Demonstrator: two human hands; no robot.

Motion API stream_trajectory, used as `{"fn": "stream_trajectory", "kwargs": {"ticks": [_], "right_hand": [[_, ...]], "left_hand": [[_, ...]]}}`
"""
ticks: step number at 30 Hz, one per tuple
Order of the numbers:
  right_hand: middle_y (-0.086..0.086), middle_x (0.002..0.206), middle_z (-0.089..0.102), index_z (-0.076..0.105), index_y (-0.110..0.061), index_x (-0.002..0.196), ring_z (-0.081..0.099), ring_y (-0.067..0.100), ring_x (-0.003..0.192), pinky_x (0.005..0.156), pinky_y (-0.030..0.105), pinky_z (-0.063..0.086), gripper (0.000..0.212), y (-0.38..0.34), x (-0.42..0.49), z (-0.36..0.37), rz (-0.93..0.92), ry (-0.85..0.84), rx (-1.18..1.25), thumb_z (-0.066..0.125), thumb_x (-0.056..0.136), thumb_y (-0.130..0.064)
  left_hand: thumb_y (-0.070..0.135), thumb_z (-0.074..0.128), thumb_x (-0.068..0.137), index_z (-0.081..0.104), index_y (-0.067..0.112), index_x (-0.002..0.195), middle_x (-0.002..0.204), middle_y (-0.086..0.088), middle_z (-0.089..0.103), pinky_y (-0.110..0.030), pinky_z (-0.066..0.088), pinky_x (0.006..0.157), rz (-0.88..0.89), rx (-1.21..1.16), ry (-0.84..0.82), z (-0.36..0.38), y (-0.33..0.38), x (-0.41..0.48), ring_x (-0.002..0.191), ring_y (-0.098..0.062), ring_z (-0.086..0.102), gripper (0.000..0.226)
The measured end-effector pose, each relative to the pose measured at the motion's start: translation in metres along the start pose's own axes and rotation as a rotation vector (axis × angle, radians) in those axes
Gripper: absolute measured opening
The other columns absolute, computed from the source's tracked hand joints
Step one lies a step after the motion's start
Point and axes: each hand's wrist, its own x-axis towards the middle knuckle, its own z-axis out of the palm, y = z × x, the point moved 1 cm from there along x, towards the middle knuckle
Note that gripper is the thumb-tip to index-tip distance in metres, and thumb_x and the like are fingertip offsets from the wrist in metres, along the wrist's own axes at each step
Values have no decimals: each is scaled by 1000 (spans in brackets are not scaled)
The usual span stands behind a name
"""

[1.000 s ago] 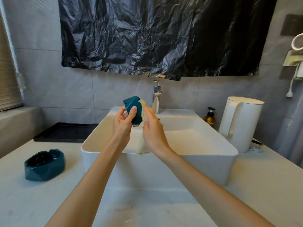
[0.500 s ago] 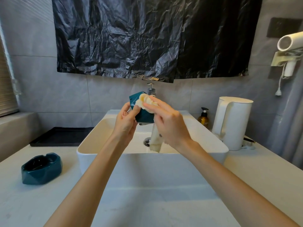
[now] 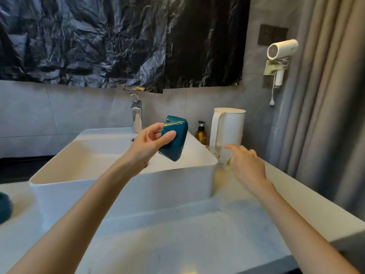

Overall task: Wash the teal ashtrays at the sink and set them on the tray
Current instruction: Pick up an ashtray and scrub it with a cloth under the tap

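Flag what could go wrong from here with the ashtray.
The teal ashtray is tilted and pinched only in the left hand above the sink basin; if wet, it might slip and chip. The right hand reaches close beside the white kettle and could bump it.

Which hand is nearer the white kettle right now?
Right. The right hand is by the base of the kettle; the left hand holds the teal ashtray over the sink, farther away.
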Motion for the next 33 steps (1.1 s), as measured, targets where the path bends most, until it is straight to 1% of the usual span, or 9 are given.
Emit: {"fn": "stream_trajectory", "kwargs": {"ticks": [5, 8, 13, 18, 23, 26, 28, 31, 33], "right_hand": [[3, 146, 42, 39, -43, 139, 31, 36, 134, 109, 54, 20, 65, 33, -16, 33, 151, -446, -117, 44, 85, -8], [-4, 151, 34, 36, -40, 141, 37, 29, 132, 108, 47, 30, 66, 31, -15, 23, 18, -342, 149, 50, 84, -10], [-17, 155, 15, 25, -55, 139, 29, 11, 138, 107, 33, 36, 78, -17, -15, -30, -411, -169, 684, 65, 86, -14], [-20, 154, 18, 34, -48, 138, 25, 12, 136, 108, 33, 32, 78, -54, -12, -60, -758, -192, 335, 68, 80, -9], [-18, 143, 42, 58, -39, 113, 32, 12, 127, 98, 38, 37, 46, -87, -14, -59, -932, -122, 122, 78, 71, -40], [-5, 115, 54, 63, -37, 108, 44, 17, 115, 95, 36, 35, 45, -112, -23, -56, -984, -72, 133, 79, 67, -48], [-4, 101, 55, 65, -31, 101, 45, 20, 110, 90, 40, 39, 41, -133, -31, -55, -1050, -38, 198, 80, 66, -45], [-3, 97, 57, 64, -30, 100, 45, 22, 106, 90, 40, 37, 41, -172, -39, -51, -1146, -24, 270, 80, 66, -45], [-2, 94, 59, 64, -26, 100, 46, 22, 104, 89, 38, 37, 41, -200, -45, -47, -1218, -2, 313, 81, 65, -41]], "left_hand": [[16, 59, 90, 58, 11, 116, 95, 1, 70, -9, 47, 66, -6, 74, -123, 24, -4, -6, 90, -10, 65, 27], [11, 57, 92, 58, 8, 115, 94, 2, 68, -5, 42, 55, 2, 145, -182, 30, -3, -10, 81, -2, 64, 23], [10, 60, 90, 59, 18, 98, 90, 12, 66, -14, 46, 73, 69, 385, -335, 23, -1, -17, 87, -6, 62, 12], [15, 61, 89, 49, 28, 83, 74, 21, 55, -11, 38, 65, 220, 684, -453, 12, 10, -37, 71, -4, 51, 19], [14, 62, 88, 52, 23, 88, 75, 18, 53, -25, 43, 63, 276, 947, -458, -18, 24, -65, 70, -10, 49, 14], [14, 63, 88, 50, 34, 93, 85, 23, 53, -11, 41, 75, 284, 1097, -445, -38, 38, -89, 79, -6, 50, 25], [20, 64, 86, 57, 28, 99, 90, 14, 63, -6, 23, 105, 426, 1310, -372, -61, 46, -103, 85, -10, 50, 18], [39, 53, 85, 57, 27, 114, 104, 10, 65, -43, 7, 120, 394, 1523, -286, -102, 54, -126, 94, -10, 59, 32], [37, 63, 83, 55, 30, 119, 118, 12, 58, -50, 9, 119, 382, 1474, -191, -126, 61, -146, 113, -8, 54, 38]]}}
